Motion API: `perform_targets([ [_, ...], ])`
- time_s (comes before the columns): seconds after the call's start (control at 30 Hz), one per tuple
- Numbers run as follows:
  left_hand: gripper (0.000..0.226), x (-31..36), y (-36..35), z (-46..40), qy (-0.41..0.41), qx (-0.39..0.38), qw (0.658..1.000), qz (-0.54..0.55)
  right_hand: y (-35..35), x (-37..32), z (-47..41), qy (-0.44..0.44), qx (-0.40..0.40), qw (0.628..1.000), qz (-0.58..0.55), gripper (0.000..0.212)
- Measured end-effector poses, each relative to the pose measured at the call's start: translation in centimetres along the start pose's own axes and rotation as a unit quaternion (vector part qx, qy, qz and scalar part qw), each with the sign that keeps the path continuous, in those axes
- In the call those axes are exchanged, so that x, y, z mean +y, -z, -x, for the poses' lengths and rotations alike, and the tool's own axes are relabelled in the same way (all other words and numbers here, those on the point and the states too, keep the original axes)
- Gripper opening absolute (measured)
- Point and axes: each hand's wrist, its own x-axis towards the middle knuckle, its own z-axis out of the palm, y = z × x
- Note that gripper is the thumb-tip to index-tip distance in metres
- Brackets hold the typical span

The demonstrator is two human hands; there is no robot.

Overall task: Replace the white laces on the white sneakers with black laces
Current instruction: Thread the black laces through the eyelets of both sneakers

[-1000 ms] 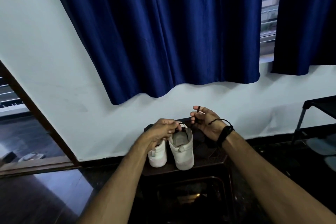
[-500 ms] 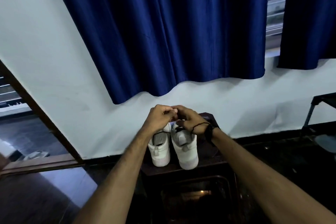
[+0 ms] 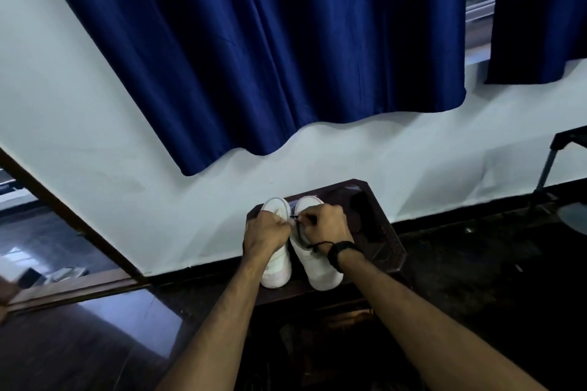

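Two white sneakers stand side by side on a dark wooden stool (image 3: 386, 232): the left sneaker (image 3: 278, 270) and the right sneaker (image 3: 320, 267). My left hand (image 3: 268, 230) and my right hand (image 3: 325, 225) meet above the sneakers' upper parts, fingers curled. Between them a short stretch of black lace (image 3: 295, 217) shows, pinched by both hands. The eyelets and most of the lace are hidden under my hands. A black band and cord sit on my right wrist.
A white wall with blue curtains (image 3: 270, 57) rises just behind the stool. A wooden door frame (image 3: 73, 219) slants at the left, with a glossy dark floor below. A black metal stand (image 3: 552, 162) is at the far right.
My right hand came down from the right, where it held the lace up, and joined my left hand over the sneakers. Both hands then lowered onto the shoes.
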Motion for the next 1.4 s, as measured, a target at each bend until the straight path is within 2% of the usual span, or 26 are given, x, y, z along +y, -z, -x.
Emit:
perform_targets([
  [0.13, 0.02, -0.6, -0.3, -0.9, 0.074, -0.042, 0.98, 0.181, -0.2, 0.4, 0.0, 0.018, 0.034, 0.999, 0.016, 0.014],
  [0.2, 0.025, -1.1, -0.1, -1.1, 0.102, -0.062, 0.96, 0.251, -0.7, 0.3, -0.1, 0.006, 0.038, 0.999, 0.016, 0.015],
  [0.37, 0.021, -1.0, 0.9, -0.7, 0.123, -0.086, 0.935, 0.322, -1.6, 0.1, 0.0, -0.017, 0.037, 0.998, 0.046, 0.016],
  [0.67, 0.018, -1.2, 0.9, -0.6, 0.136, -0.091, 0.94, 0.301, -2.0, 0.1, 0.7, 0.008, 0.008, 0.996, 0.086, 0.016],
  [0.93, 0.011, -1.5, 0.6, -0.5, 0.117, -0.101, 0.937, 0.313, -2.3, -0.6, 1.2, -0.005, 0.019, 0.997, 0.08, 0.021],
  [1.03, 0.021, -1.6, 0.5, -0.6, 0.114, -0.11, 0.938, 0.308, -1.8, -0.7, 1.5, 0.001, 0.027, 0.996, 0.08, 0.022],
  [1.07, 0.019, -1.5, 0.5, -0.5, 0.119, -0.104, 0.939, 0.307, -1.7, -0.8, 1.6, 0.001, 0.032, 0.996, 0.08, 0.02],
  [1.13, 0.002, -1.4, 0.2, -0.5, 0.133, -0.078, 0.936, 0.316, -1.6, -0.8, 1.6, -0.001, 0.039, 0.996, 0.079, 0.018],
  [1.27, 0.029, -1.1, -0.1, -0.2, 0.16, -0.043, 0.922, 0.351, -1.4, -0.8, 1.5, -0.01, 0.041, 0.997, 0.061, 0.013],
  [1.33, 0.041, -0.7, -0.4, -0.1, 0.179, -0.014, 0.936, 0.303, -1.5, -0.5, 1.5, -0.005, 0.042, 0.998, 0.049, 0.01],
  [1.4, 0.024, -0.3, -0.1, 0.6, 0.168, 0.041, 0.949, 0.263, -1.5, -0.3, 1.4, 0.009, 0.047, 0.998, 0.042, 0.012],
])
